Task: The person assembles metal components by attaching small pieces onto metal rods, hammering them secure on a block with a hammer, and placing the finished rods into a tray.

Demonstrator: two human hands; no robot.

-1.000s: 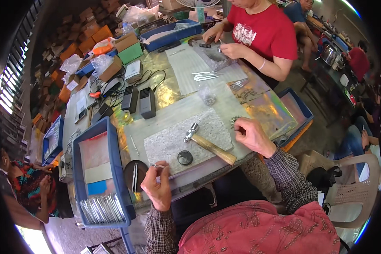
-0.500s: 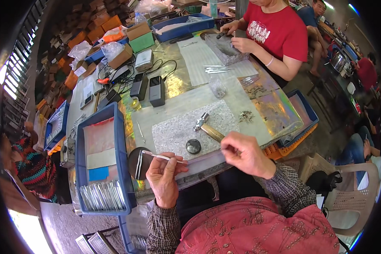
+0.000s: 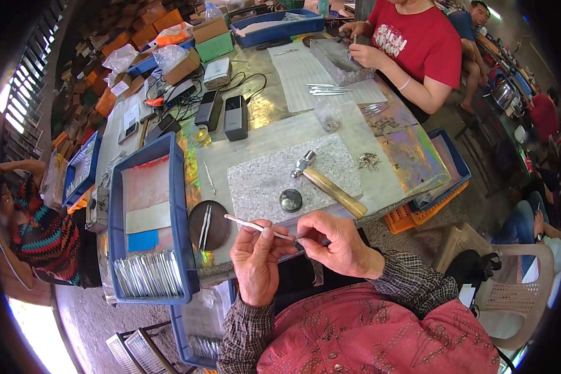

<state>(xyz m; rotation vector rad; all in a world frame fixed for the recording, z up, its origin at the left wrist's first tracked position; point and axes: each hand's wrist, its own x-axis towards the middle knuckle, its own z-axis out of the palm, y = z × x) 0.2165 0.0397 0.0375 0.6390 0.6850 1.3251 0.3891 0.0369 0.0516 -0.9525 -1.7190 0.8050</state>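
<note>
My left hand [image 3: 255, 265] is closed around a slim pale rod [image 3: 246, 223], thumb on top, its far end pointing left over the table edge. At the rod's near end, the fingertips of my right hand [image 3: 341, 244] pinch together; a small dark bit shows there, too small to name. Beyond my hands, a hammer [image 3: 333, 192] with a wooden handle and a dark metal dome [image 3: 290, 200] rest on a speckled stone slab [image 3: 252, 181]. Left of my left hand, two thin silvery rods [image 3: 206, 227] lie in a round dark dish [image 3: 219, 240].
A blue tray [image 3: 189, 268] at left holds many silvery rods. Small dark metal pieces [image 3: 369, 161] lie in a pile right of the slab. A plastic bag [image 3: 328, 117] and black boxes [image 3: 235, 118] sit farther back. Across the table, a person in red [image 3: 414, 47] works over a grey box [image 3: 340, 65].
My right hand has come left and down from beside the hammer handle to the rod's near end. My left hand has shifted slightly right, bringing the rod away from the dish.
</note>
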